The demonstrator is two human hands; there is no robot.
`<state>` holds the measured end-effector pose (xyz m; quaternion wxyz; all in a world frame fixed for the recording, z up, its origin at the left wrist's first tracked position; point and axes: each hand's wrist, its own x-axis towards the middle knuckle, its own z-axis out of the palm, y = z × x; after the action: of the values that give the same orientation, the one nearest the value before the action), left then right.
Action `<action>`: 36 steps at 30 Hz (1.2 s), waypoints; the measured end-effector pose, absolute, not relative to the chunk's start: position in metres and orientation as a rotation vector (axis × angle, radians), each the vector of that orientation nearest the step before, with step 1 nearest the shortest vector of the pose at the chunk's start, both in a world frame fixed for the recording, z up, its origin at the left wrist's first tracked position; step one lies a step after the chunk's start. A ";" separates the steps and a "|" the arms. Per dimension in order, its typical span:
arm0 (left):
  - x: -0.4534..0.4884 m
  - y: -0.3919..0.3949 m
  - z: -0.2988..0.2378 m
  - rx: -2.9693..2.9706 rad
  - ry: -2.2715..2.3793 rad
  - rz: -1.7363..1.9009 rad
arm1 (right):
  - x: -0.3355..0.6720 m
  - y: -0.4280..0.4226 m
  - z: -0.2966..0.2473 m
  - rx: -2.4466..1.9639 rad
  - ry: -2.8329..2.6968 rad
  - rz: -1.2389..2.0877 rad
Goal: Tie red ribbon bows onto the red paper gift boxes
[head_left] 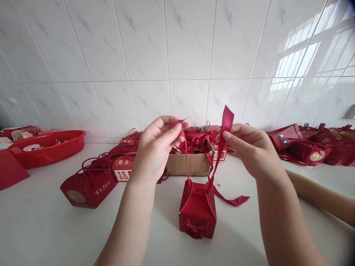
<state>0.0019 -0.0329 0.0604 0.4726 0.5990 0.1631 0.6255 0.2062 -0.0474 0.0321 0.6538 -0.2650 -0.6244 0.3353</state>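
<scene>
A small red gift box (pixel 197 210) stands on the white table in front of me, with a twisted cord handle on its near side. Red ribbon (pixel 219 159) runs up from holes in its top, and one loose tail lies on the table to the right. My left hand (pixel 163 142) is closed, pinching one ribbon end between thumb and fingertips. Up to the right, my right hand (pixel 246 146) pinches the other raised length, its cut tip standing above the fingers. Both lengths are drawn up above the box.
Behind the box sits a cardboard carton (pixel 188 164) full of red ribbons. Red gift boxes (pixel 88 186) stand to the left, beside a red plastic basin (pixel 55 149). More red boxes (pixel 310 149) lie at the right. Another person's forearm (pixel 321 194) reaches in from the right. A tiled wall (pixel 188 55) rises behind.
</scene>
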 end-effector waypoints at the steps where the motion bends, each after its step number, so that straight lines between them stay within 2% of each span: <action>1: 0.002 -0.033 0.060 1.472 0.405 1.561 | 0.206 -0.047 0.032 -0.597 -1.414 0.766; 18: 0.022 -0.048 0.053 1.601 0.491 1.899 | 0.160 -0.068 0.031 -0.537 -1.469 0.879; 27: 0.022 -0.050 0.052 1.814 0.605 1.759 | 0.161 -0.062 0.031 -0.445 -1.420 0.829; 36: 0.011 -0.038 0.053 1.733 0.669 1.846 | 0.183 -0.054 0.033 -0.592 -1.305 0.654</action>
<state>0.0110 -0.0382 0.0531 0.2586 0.6392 0.2468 0.6809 0.1828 -0.0544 0.0326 0.7057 -0.2664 -0.5869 0.2940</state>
